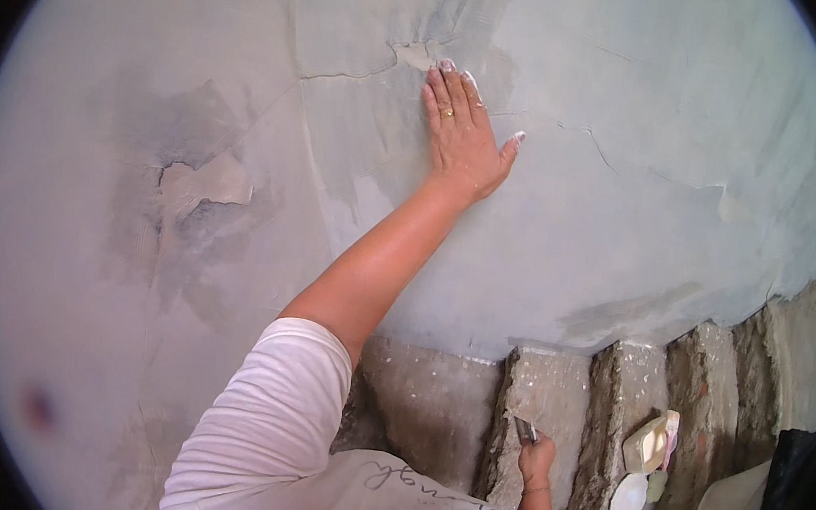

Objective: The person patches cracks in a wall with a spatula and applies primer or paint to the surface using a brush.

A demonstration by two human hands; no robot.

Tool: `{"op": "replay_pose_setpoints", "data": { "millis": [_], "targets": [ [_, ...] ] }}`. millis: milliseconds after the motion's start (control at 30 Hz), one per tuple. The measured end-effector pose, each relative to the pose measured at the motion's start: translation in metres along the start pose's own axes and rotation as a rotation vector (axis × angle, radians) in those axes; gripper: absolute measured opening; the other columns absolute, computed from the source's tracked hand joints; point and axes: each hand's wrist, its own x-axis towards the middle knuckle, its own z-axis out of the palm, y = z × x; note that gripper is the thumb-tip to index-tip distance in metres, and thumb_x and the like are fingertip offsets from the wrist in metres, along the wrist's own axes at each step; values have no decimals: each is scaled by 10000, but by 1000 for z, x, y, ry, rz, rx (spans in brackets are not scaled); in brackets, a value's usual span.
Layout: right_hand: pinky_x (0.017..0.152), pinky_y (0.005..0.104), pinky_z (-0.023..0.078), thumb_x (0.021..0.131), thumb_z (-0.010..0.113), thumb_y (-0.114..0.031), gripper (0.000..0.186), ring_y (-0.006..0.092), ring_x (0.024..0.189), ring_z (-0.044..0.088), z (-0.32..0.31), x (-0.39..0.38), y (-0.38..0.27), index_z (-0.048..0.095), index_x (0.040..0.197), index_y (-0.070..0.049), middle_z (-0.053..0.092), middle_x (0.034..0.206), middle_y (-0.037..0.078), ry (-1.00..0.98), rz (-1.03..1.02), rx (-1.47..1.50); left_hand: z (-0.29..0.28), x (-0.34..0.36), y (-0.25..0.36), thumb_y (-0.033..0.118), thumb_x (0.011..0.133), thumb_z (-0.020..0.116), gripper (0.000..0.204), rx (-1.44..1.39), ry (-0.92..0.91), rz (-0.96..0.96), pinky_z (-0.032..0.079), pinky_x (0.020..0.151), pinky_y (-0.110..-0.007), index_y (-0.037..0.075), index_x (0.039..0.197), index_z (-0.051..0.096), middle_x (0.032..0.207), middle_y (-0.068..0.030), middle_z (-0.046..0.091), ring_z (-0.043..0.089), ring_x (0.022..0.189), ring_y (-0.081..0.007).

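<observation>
My left hand (pixel 465 140) lies palm down on the grey plastered wall (pixel 566 200), fingers extended, their tips whitened. Just above its fingertips is a small cracked pale patch (pixel 414 54), with thin cracks running out to either side. A larger broken patch (pixel 212 187) with dark edges shows on the wall to the left. Low at the right, my right hand (pixel 535 462) grips a metal-bladed scraper (pixel 524 427), held over the rough concrete steps.
Rough, paint-spotted concrete steps (pixel 628 387) run along the wall's foot toward the right. On them are a beige container (pixel 644 444) with a pink item, and a white round lid or dish (pixel 628 498). Dark and translucent objects stand at the far lower right.
</observation>
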Motion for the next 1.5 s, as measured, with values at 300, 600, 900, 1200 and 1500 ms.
{"op": "replay_pose_setpoints", "data": {
  "millis": [300,600,900,1200,1500],
  "targets": [
    [707,426,494,813,624,-123,192,413,812,637,-11,26,-22,701,972,-46,644,826,247,-19,-67,43,9,-34,34,545,821,573,971,21,-302,270,-12,1136,-578,-127,1422,213,1507,-336,93,0,1411,-494],
    [614,365,469,809,641,-82,133,237,621,611,-26,54,-42,663,875,32,613,655,167,120,-222,130,27,-38,60,554,750,666,1059,489,-538,335,-37,1130,-596,11,1494,145,1550,-245,78,-21,1423,-471],
    [810,317,475,874,558,0,219,203,862,629,-153,91,-214,640,1073,40,671,936,174,364,-634,360,45,-43,62,427,822,601,936,485,-573,291,-78,1104,-633,38,1508,96,1563,-229,11,-76,1412,-491],
    [846,378,494,734,546,98,453,307,978,627,-232,137,-486,643,1141,-76,661,1090,134,1141,-1505,-78,51,-46,64,201,943,386,641,417,-631,215,-41,1124,-624,46,1504,119,1570,-202,27,-14,1429,-452],
    [736,380,495,762,513,-9,305,281,907,634,-201,168,-555,608,1052,-9,660,1024,157,1280,-1466,-351,77,-59,62,230,993,319,497,660,-416,208,49,1174,-530,65,1458,262,1575,-106,152,89,1458,-287]
  ]
}}
